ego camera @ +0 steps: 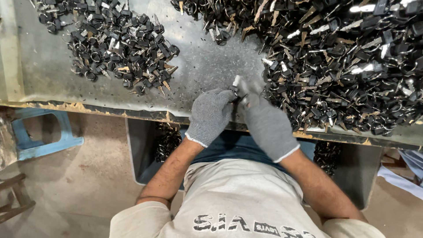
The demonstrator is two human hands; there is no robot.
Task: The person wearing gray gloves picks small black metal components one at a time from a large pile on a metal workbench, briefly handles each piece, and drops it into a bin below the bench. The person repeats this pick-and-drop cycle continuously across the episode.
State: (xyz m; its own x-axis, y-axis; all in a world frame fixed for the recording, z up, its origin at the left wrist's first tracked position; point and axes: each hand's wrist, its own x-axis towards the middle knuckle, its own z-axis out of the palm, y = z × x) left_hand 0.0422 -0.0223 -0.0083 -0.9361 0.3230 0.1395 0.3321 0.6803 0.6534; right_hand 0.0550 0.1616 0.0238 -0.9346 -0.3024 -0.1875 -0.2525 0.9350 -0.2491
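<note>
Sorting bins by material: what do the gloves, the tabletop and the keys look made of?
Gloves: grey knitted fabric, with a ribbed weave and white cuff edge. Tabletop: sheet metal, dull grey and scratched, its front edge rusty and flaking. Keys: shiny metal blades with matte black heads, probably plastic, on metal rings.

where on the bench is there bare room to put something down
The widest bare patch of metal table runs between the small key pile and the big key pile, ending at the gloved hands. A narrower strip lies along the left edge. The right side is crowded with keys.
</note>
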